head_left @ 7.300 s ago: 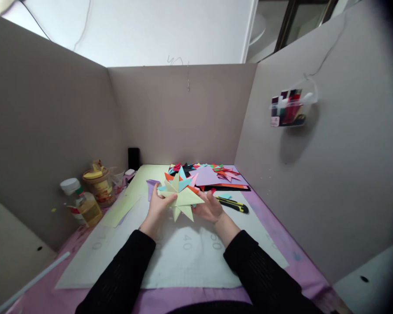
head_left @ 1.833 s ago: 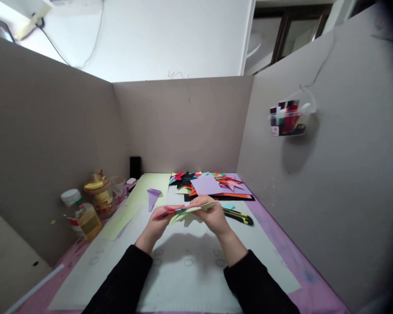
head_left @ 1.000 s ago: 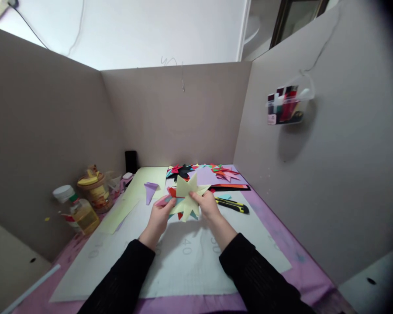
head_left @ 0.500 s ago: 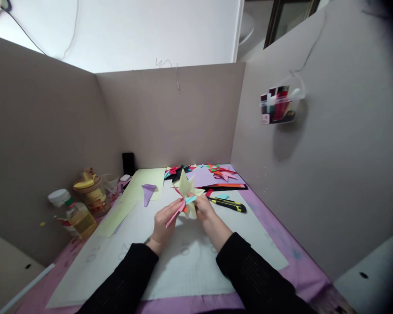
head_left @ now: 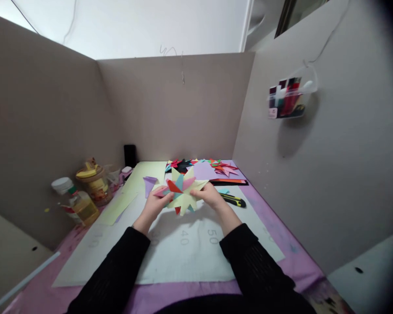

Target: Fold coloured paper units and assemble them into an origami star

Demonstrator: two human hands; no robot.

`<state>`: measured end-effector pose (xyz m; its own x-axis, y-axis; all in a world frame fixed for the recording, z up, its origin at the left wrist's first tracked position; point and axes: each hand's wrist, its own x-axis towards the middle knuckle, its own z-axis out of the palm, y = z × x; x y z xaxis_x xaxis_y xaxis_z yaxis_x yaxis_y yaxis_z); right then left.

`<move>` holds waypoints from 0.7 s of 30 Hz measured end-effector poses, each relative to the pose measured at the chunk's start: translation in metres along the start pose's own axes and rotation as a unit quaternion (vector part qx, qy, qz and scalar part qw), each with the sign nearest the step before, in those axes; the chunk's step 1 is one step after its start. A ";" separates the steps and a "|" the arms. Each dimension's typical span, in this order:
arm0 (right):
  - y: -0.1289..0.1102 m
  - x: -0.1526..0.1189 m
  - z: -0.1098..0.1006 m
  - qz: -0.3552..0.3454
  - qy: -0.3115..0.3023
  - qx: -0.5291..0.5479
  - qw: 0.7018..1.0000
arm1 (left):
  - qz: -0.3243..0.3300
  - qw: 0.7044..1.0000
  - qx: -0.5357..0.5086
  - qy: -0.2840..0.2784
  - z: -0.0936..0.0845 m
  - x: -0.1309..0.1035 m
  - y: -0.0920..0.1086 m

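Between my two hands is a folded paper star (head_left: 185, 199), with pale yellow points and pink, red and light blue ones. My left hand (head_left: 155, 204) pinches its left side, thumb in front and fingers behind. On the right edge my right hand (head_left: 209, 195) closes on a pale yellow point. The star is held above the white mat and its face is turned toward me. Behind my left hand lies a folded purple paper piece (head_left: 149, 185). A yellow and black box cutter (head_left: 234, 200) lies just beyond my right wrist, partly covered by it.
Several folded paper stars (head_left: 227, 169) and a purple sheet (head_left: 201, 170) lie at the back. Pale green paper (head_left: 131, 187) spreads along the left. A bottle (head_left: 81, 207) and a brown jar (head_left: 96, 187) stand at the left edge. Grey panels surround the table.
The paper star has turned from edge-on to face me, showing its coloured points. My hands have moved apart, still gripping it. The camera view has shifted slightly.
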<state>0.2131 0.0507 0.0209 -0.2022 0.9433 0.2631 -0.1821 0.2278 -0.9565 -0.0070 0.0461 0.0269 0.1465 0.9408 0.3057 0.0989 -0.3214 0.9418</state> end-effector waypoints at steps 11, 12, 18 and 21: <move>0.018 -0.008 0.019 0.054 -0.019 -0.020 0.998 | -0.108 0.991 -0.042 -0.068 -0.006 0.003 -0.006; 0.019 -0.009 0.021 0.060 -0.018 -0.012 0.998 | -0.111 0.990 -0.043 -0.071 -0.007 0.003 -0.005; 0.027 -0.010 0.032 0.093 -0.050 0.067 0.992 | -0.134 0.975 -0.105 -0.140 -0.024 0.007 -0.004; 0.033 -0.007 0.038 0.115 -0.073 0.105 0.985 | -0.154 0.972 -0.094 -0.150 -0.031 0.010 -0.012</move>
<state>0.1715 0.0425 -0.0080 -0.3955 0.9156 0.0724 -0.3074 -0.0578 -0.9498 -0.0370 0.0623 0.0229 0.4224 0.9062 -0.0221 0.0062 0.0216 0.9997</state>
